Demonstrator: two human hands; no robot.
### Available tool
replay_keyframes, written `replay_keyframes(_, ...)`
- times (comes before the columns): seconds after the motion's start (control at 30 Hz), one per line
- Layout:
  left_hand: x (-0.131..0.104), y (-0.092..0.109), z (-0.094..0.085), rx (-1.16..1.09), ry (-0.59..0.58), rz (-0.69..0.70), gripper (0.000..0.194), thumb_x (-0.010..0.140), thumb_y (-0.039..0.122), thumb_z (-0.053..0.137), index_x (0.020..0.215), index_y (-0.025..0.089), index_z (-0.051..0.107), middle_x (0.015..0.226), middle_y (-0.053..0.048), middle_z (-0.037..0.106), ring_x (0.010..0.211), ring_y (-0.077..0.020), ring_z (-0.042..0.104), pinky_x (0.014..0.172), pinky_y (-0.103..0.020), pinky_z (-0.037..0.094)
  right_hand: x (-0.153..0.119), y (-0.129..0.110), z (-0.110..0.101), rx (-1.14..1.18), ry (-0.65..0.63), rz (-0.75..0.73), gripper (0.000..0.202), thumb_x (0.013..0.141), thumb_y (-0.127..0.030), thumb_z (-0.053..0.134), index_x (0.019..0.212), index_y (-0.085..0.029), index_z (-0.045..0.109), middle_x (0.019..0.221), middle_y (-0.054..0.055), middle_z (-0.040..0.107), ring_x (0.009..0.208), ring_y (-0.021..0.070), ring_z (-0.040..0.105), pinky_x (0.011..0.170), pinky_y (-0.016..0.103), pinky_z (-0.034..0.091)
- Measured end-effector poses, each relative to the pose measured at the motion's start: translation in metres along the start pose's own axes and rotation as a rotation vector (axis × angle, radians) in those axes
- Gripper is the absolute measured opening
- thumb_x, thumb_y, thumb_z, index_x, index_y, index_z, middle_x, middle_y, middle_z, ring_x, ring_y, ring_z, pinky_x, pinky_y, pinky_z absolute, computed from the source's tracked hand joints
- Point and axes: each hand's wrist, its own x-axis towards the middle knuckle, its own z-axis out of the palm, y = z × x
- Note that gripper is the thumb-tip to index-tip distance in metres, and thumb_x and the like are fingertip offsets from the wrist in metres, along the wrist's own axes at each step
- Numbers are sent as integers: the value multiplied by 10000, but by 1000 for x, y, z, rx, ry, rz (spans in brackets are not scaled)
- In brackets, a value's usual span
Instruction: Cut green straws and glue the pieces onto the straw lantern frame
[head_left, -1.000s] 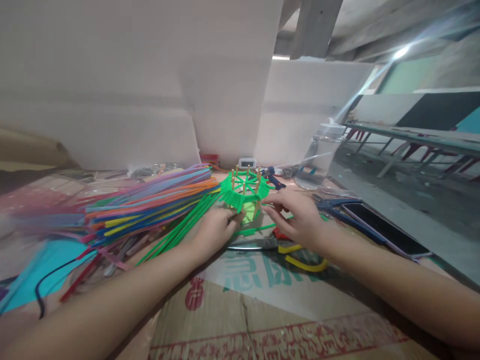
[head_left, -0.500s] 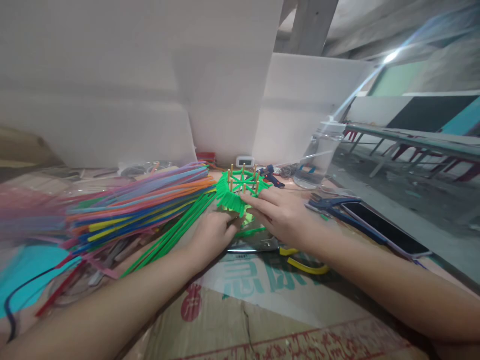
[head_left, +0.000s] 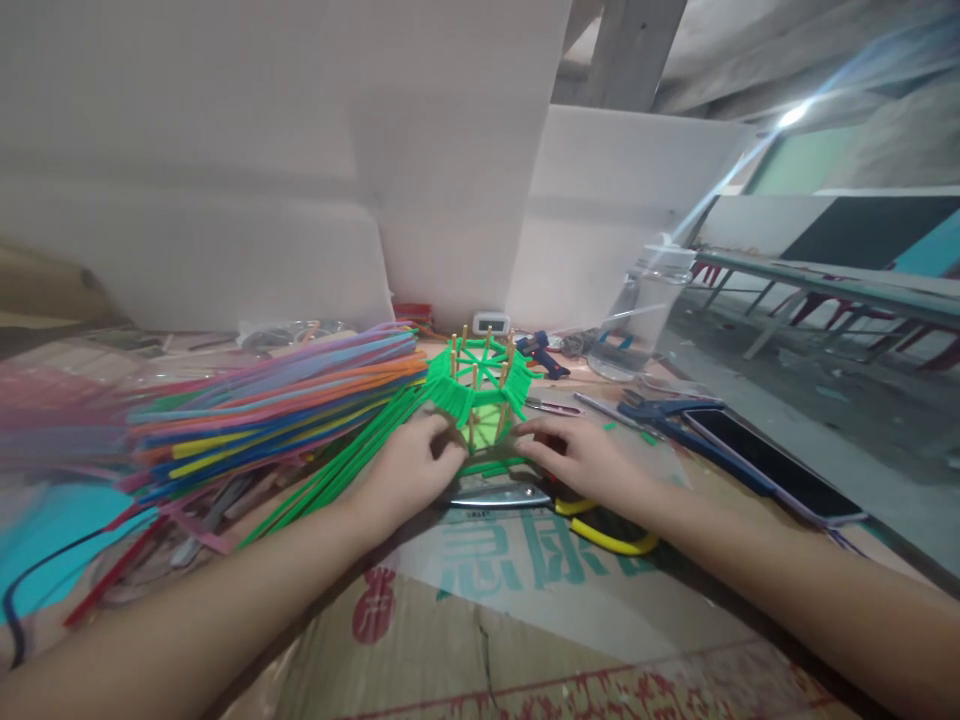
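Note:
Between my hands stands a small green pipe-cleaner frame, with several thin wooden sticks rising upright through its spoked top. A fringe of short green lengths hangs round the rim. At the front the fringe has a gap, and a pale green inside shows there. My left hand grips the frame's lower left side with curled fingers. On the lower right, my right hand holds it between thumb and bent fingers. The fingertips are partly hidden. Scissors with yellow handles lie just in front, under my right hand.
A bundle of coloured pipe cleaners spreads to the left. To the right lie blue-handled pliers and a phone. Behind stand a clear bottle, a glue gun and a small white digital display.
My right hand has moved off the front fringe, rightward and down to the frame's side. The frame has turned, so the gap in its fringe faces me. My left hand has shifted slightly left.

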Motion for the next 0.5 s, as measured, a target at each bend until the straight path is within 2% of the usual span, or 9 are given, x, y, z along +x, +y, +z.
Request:
replay_keyframes(0.1, -3, 4, -9, -281, -6, -60, 228, 834, 247, 430, 666, 182, 571, 652, 11, 556, 633, -144, 527, 613, -256, 394, 8, 3, 4, -1, -30, 24, 182, 893, -249, 541, 834, -166, 692, 763, 39, 706, 672, 165, 609, 612, 264, 420)
replay_keyframes(0.23, 1, 14, -15, -471, -33, -131, 467, 913, 487, 406, 663, 157, 623, 667, -18, 580, 638, -149, 507, 632, -274, 400, 20, 5, 5, 38, -49, 53, 208, 869, -230, 521, 707, -159, 631, 639, 0, 614, 604, 141, 548, 560, 242, 364)
replay_keyframes(0.37, 10, 24, -11, -604, -59, -251, 479, 847, 551, 510, 599, 151, 598, 574, -7, 508, 558, -127, 441, 556, -266, 352, 30, 8, 10, 166, -95, 129, 249, 865, -268, 519, 681, -146, 634, 640, 6, 610, 605, 149, 544, 560, 250, 367)
replay_keyframes(0.5, 14, 30, -6, -676, -47, -314, 471, 801, 555, 575, 547, 159, 554, 509, 5, 469, 505, -111, 417, 517, -258, 328, 32, 11, 20, 242, -66, 130, 178, 829, -202, 533, 699, -143, 640, 678, 16, 640, 647, 155, 566, 596, 250, 398)
